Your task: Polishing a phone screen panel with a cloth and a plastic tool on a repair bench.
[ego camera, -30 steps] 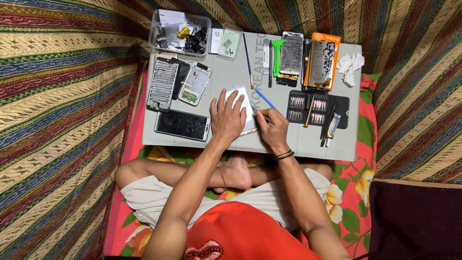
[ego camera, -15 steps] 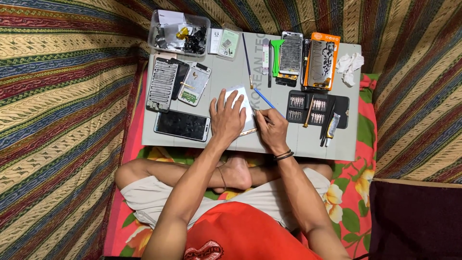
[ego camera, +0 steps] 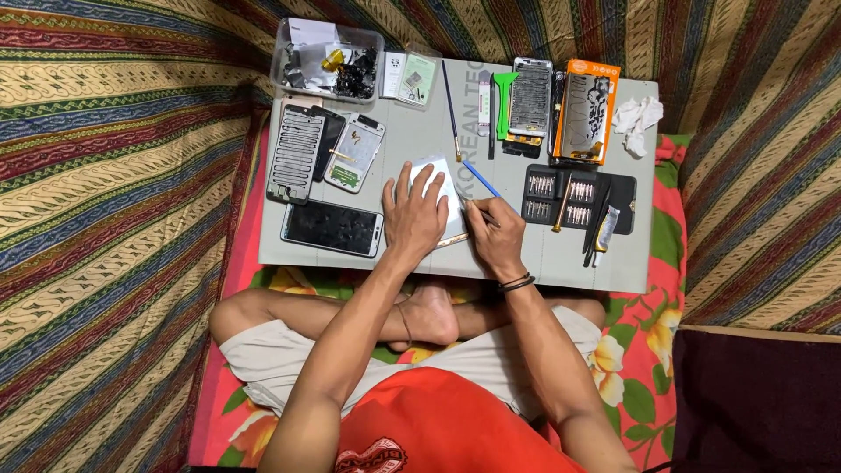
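My left hand (ego camera: 413,215) lies flat, fingers spread, on a white phone body (ego camera: 441,178) in the middle of the grey lap table (ego camera: 561,271). My right hand (ego camera: 495,232) sits just right of it, fingers closed around a thin blue-handled tool (ego camera: 480,179) whose tip meets the phone's right edge. Most of the phone is hidden under my left palm.
A black phone (ego camera: 333,229) lies left of my hands, with phone frames (ego camera: 298,153) and a white back cover (ego camera: 355,153) above it. At the back stand a clear parts tub (ego camera: 328,60), green pry tool (ego camera: 504,101), an orange-edged phone (ego camera: 587,109), and a black bit set (ego camera: 561,200). Crumpled tissue (ego camera: 638,116) far right.
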